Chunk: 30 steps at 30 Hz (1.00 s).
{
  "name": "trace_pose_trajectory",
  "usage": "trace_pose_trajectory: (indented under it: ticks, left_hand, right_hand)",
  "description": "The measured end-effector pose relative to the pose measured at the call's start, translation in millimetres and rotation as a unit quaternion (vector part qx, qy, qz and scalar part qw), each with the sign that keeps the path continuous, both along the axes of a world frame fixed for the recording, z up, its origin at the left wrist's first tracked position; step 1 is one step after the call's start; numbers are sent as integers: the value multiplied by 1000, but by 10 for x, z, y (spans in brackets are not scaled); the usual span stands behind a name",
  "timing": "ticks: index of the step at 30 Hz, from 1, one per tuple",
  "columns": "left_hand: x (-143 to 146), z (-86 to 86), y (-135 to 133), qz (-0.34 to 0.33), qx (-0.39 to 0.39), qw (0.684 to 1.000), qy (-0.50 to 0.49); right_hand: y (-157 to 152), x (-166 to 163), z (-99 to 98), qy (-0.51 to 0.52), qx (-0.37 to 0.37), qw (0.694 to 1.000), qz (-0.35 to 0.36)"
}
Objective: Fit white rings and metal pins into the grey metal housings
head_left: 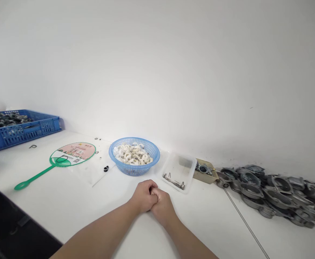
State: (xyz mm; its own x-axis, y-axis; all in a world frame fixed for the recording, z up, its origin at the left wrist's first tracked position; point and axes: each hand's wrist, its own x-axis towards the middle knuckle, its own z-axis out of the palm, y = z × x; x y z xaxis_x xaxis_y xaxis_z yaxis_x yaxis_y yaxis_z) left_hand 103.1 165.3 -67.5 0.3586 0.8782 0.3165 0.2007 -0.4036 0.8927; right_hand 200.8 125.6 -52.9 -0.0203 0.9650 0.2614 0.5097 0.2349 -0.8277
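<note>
My left hand [142,197] and my right hand [162,205] rest clasped together on the white table [189,223]. Their fingers are closed against each other, and no object shows in either one. Just beyond them sits a blue plastic basket [134,170] heaped with white curved plastic pieces [131,153]. To the right of the basket, a clear plastic tray [177,167] holds a few thin metal parts [173,180]. The inner sides of the palms are hidden.
A green-handled fan [73,153] lies left, near small black rings [106,168]. Farther left stands a blue crate [35,127] of dark parts. At right are a beige box [206,172] with metal parts and a pile of grey metal castings [270,194]. A wall rises behind.
</note>
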Motion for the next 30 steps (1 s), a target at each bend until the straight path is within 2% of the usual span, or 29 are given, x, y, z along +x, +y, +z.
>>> trace_pose_trajectory:
  ticks: [6,18,30]
  left_hand:
    - [2,-27,20,1,1,1000,-3]
    - [-18,24,-4,2,5,1000,10]
    - [-21,51,-18,7,1,999,35]
  right_hand:
    - [24,17,-34,-7,6,1000,4]
    - [-46,-27,82,-2,5,1000,7]
    - [-53,-22,115,6,-19,1000,9]
